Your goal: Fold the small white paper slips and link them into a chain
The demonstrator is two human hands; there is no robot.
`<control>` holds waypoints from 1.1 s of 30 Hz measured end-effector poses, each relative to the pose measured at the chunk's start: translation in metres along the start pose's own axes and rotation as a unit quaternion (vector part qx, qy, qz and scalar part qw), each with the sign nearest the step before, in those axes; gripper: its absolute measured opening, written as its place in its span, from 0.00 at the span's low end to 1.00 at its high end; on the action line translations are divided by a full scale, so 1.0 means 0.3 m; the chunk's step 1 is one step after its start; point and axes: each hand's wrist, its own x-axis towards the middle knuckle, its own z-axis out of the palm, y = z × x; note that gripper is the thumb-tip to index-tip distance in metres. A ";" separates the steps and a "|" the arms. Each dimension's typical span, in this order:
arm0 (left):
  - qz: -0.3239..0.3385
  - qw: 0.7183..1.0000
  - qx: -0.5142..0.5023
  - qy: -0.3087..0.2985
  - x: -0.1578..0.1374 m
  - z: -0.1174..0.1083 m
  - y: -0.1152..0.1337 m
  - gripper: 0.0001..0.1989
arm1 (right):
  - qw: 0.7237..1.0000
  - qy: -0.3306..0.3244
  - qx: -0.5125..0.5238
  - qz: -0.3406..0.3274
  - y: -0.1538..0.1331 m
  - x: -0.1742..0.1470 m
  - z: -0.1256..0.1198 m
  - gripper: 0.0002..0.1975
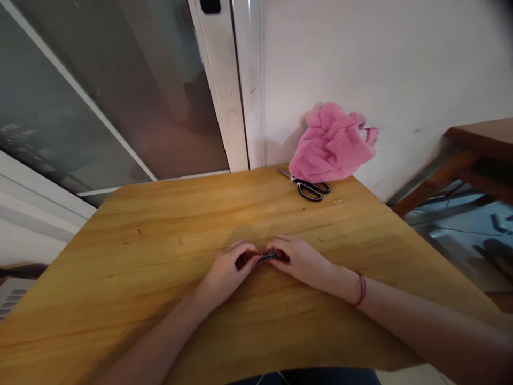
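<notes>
Between my two hands, just above the middle of the wooden table (192,214), is a small, thin, dark object (266,258) with a slight shine. It is too small and too covered by fingers for me to tell its kind. My left hand (234,267) pinches its left end between thumb and fingertips. Its right end sits in the closed fingers of my right hand (296,258), whose wrist has a red string bracelet (362,289). Both hands are low over the tabletop, with their fingertips nearly meeting.
Black-handled scissors (310,191) lie at the back right, partly under a bunched pink fluffy cloth (332,144) against the white wall. A small yellowish bit (137,233) rests at the left. Behind stands a framed glass door (160,96); another wooden table (481,133) is at the right.
</notes>
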 end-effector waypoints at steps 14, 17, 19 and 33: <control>0.024 0.999 0.030 0.034 0.002 -0.001 -0.007 0.07 | 1.000 -0.016 -0.013 -0.018 0.004 -0.004 0.002 0.09; 0.031 0.998 0.030 0.045 0.004 0.000 -0.011 0.07 | 1.000 -0.015 -0.012 -0.017 0.004 -0.006 0.003 0.10; 0.031 0.998 0.033 0.053 0.003 0.000 -0.014 0.07 | 1.000 -0.009 -0.007 -0.013 0.004 -0.008 0.004 0.13; 0.022 0.997 0.039 0.055 0.001 -0.002 -0.024 0.08 | 1.000 -0.005 0.021 -0.007 -0.001 -0.018 -0.003 0.10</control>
